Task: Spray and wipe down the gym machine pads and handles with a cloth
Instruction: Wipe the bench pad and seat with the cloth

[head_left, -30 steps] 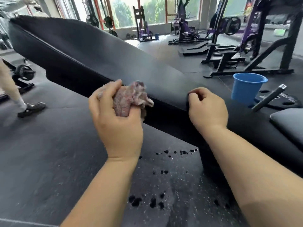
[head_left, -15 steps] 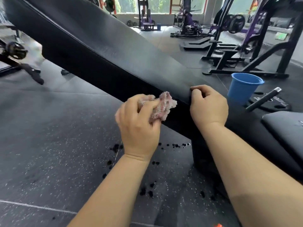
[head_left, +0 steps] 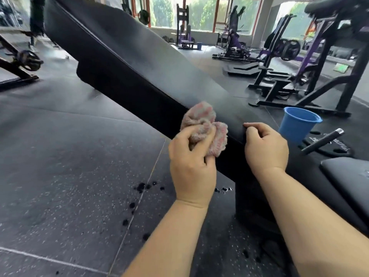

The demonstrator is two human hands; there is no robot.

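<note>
Writing: raised lettering on a black rubber weight plate (head_left: pixel 329 148) on the floor at far right, too blurred to read. No other labels are legible.

Left hand (head_left: pixel 191 162): fingers curled tight round a bunched pink-and-grey fluffy cloth (head_left: pixel 201 124), pressing it against the near long edge of the long sloping black vinyl bench pad (head_left: pixel 139 62), towards its lower end.

Right hand (head_left: pixel 265 148): fingers hooked over that same near edge, gripping the pad just beside the cloth.

Blue plastic bucket (head_left: pixel 297 124): upright on the floor beyond the pad's lower end, beside the weight plate.

Dark wet droplets (head_left: pixel 141 186): scattered on the speckled black rubber floor (head_left: pixel 60 176) beneath the left wrist.
</note>
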